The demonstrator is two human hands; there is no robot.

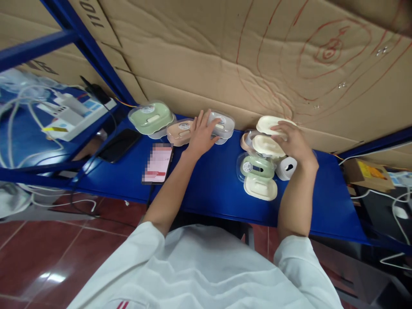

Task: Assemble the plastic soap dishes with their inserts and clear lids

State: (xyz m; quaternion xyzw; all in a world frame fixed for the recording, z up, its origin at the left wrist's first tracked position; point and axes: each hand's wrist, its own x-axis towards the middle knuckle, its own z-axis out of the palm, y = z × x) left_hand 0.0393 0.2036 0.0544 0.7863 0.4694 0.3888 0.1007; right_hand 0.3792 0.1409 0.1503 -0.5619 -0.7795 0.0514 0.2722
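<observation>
My left hand [203,135] lies palm down with its fingers spread, reaching from the pink plastic box [176,133] to the grey box with a clear cover [222,125], which its fingertips touch. My right hand [291,141] has its fingers closed on the right side of an oval cream plastic lid [266,124] at the back of the table. Below that lid lies a second cream lid [268,146], beside a pink piece partly covered. Nearer me are a green box with an open slot [262,167], another cream lid [261,189] and a white slotted piece [286,168].
A green box with a clear cover [151,118] stands at the back left of the blue table [212,189]. A lit phone [157,164] and a dark phone [119,145] lie in front. Cardboard walls the back; a power strip [80,116] with cables sits left.
</observation>
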